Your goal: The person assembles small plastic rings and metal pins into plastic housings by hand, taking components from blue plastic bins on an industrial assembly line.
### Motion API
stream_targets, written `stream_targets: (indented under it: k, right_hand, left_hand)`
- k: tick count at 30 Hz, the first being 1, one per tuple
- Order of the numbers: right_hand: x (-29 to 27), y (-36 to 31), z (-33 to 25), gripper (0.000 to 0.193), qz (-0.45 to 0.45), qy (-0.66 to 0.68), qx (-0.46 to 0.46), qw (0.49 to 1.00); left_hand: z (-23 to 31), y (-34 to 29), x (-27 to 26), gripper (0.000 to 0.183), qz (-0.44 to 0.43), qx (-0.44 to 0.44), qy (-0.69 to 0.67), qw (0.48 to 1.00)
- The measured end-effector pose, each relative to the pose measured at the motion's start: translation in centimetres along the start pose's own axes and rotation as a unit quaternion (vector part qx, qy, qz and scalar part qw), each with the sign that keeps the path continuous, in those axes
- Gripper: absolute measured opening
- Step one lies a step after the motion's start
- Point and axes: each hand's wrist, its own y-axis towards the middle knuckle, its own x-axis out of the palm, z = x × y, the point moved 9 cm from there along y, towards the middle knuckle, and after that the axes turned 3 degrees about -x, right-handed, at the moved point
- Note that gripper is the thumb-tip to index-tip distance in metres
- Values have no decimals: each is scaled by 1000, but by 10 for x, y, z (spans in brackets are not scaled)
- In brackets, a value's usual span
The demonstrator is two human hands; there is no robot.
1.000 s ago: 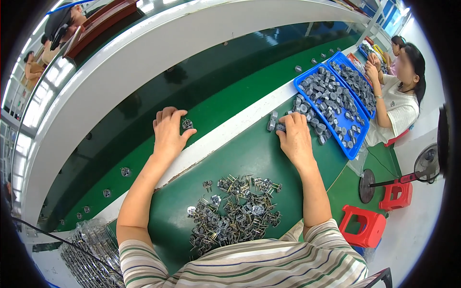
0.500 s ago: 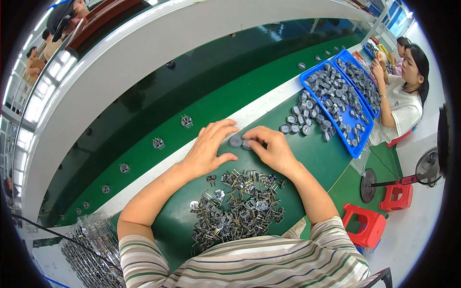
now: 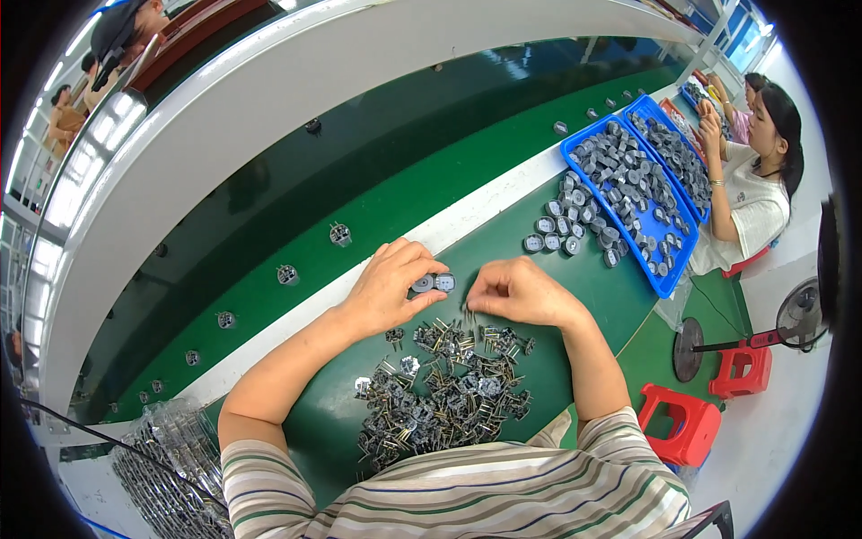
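Note:
Two round grey caps (image 3: 444, 282) sit side by side at the fingertips of my left hand (image 3: 384, 286), with its thumb and fingers closed around them. Just to the right, my right hand (image 3: 528, 293) is pinched, and thin metal pins stick out below its fingertips; the body of that pinned part is mostly hidden. Below both hands lies a heap of small black parts with metal pins (image 3: 440, 409) on the green tabletop (image 3: 328, 404).
A green conveyor belt (image 3: 386, 202) carrying spaced small parts runs beyond a white rail (image 3: 485, 205). Blue trays (image 3: 666, 286) of grey caps stand at the right, beside loose caps (image 3: 554, 225). A co-worker (image 3: 759, 171) sits past them; red stools (image 3: 680, 422) stand on the floor.
My right hand has left the caps and moved down to the heap's upper edge, pinching a pinned part. My left hand has closed on the two caps. Belt parts have shifted slightly leftward.

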Motion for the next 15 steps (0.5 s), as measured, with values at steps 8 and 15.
stream_targets:
  k: [8, 15]
  right_hand:
    - [-46, -14, 22, 16, 156, -139, 137, 968]
    - [-24, 1, -2, 7, 152, -61, -61, 985]
  left_hand:
    - [0, 0, -4, 38, 33, -38, -14, 999]
    - [-3, 1, 5, 36, 13, -40, 2, 999]
